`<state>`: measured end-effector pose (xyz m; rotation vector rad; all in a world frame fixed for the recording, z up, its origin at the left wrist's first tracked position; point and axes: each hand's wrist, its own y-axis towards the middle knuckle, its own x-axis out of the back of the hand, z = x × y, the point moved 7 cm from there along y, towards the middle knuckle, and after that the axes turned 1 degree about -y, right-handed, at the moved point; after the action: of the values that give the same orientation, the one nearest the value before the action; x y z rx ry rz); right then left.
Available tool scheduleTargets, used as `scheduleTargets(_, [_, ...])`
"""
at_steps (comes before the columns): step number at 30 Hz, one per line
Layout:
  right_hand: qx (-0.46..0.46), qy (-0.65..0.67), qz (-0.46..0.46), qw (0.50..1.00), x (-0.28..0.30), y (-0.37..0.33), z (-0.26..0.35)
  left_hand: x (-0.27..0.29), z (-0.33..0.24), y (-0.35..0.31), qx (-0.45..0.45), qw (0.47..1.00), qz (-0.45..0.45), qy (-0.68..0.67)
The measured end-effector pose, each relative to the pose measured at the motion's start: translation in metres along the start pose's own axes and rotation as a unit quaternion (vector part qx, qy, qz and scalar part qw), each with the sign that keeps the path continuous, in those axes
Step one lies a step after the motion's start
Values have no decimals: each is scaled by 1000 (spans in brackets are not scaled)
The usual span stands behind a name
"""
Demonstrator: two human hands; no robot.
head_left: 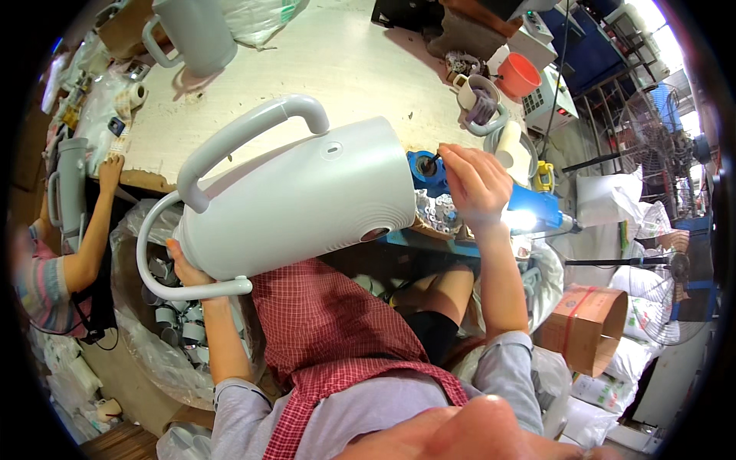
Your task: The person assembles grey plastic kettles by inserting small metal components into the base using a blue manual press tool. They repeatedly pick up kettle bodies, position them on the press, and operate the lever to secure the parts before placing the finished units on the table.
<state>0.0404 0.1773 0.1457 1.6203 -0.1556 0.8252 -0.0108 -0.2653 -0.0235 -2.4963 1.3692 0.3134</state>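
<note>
A large pale-grey vacuum jug body (307, 199) lies tilted on its side in front of me, its curved handle upward and a second bail-like handle at its left end. My left hand (188, 267) is closed round the narrower left end, partly hidden behind the jug. At the wide right end, my right hand (477, 184) is closed, fingertips pinched beside a short dark rod on a blue metal tool (429, 172). What sits between those fingertips is too small to make out. Below the tool is a tray of small grey parts (438, 213).
Another grey jug (195, 38) stands at the far left of the white table (345, 69). A mug (477, 93) and an orange-red cup (519, 74) stand far right. A bag of grey parts (172, 307) is below left. A co-worker's arm (96, 222) is at left. Right: cardboard box (580, 326), fans.
</note>
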Motion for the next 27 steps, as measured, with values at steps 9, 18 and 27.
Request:
scheduleTargets(9, [-350,215,49,910,24,-52,-3,-71,-5,3,-45,996,71,6])
scheduleTargets(18, [-475,289,-39,830,21,-100,-40,-134,21,-4,-57,984,161,-54])
scheduleTargets(27, [-484,296,13,823,21,-107,-43,-143,38,-9,-13,985,168,-42])
